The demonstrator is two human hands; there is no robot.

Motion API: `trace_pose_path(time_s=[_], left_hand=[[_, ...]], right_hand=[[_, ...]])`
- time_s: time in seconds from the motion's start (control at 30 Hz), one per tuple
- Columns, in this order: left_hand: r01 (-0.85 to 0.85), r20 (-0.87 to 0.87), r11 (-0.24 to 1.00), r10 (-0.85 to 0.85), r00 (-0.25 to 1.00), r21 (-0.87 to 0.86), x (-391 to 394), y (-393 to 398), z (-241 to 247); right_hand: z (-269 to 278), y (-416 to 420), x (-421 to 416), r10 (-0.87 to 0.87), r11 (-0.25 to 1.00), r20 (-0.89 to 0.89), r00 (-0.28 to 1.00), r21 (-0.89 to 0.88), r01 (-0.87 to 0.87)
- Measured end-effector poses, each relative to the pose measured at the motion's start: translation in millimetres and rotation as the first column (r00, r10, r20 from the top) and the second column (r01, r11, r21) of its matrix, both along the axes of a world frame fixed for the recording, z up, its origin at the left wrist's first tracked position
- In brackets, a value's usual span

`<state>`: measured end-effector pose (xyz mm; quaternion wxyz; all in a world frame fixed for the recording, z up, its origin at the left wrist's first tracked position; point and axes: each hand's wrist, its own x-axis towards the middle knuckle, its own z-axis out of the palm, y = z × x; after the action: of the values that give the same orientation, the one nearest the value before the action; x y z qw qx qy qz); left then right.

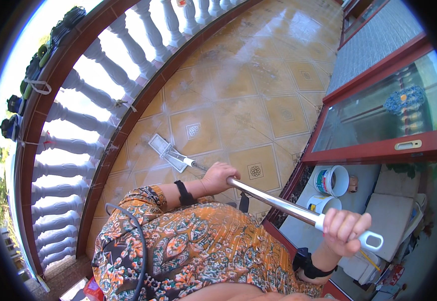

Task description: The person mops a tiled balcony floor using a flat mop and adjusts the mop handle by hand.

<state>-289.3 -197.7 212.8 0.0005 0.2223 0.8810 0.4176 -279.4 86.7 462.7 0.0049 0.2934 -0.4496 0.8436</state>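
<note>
A flat mop with a metal pole [275,199] slants across in front of me. My left hand [220,177] is wrapped around the middle of the pole. Up at its white plastic end grip [371,240], which has a hanging loop, my right hand [345,230] is closed. The mop's pale rectangular head [167,152] rests on the yellow-brown patterned floor tiles [237,120], ahead and to the left. Light streaks and a wet-looking sheen show on the tiles.
On the left runs a balustrade with grey balusters [102,94]; several shoes [34,71] line its red-brown rail [34,128]. To the right, a red-framed glass sliding door [376,148] stands beside an opening. Inside are white buckets [337,180] and cardboard boxes [388,222].
</note>
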Motion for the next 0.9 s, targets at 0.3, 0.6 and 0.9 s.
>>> trace_pose_path(time_s=[0.3,0.6,0.9], left_hand=[[-0.151,-0.024,0.982,0.154,0.988,0.112,-36.3,-37.4,-0.4],[0.027,-0.193,0.962,0.027,0.981,0.272,-198.1,-10.0,0.8],[0.08,-0.321,0.958,0.014,0.947,0.276,-308.3,-32.5,-1.6]], right_hand=[[37.4,-75.6,-79.1,0.087,0.991,-0.055,0.995,0.103,-0.081],[64.1,-124.2,-94.3,-0.157,0.921,-0.312,0.937,0.296,0.253],[17.9,-170.5,-117.1,-0.213,0.827,-0.511,0.833,0.36,0.432]])
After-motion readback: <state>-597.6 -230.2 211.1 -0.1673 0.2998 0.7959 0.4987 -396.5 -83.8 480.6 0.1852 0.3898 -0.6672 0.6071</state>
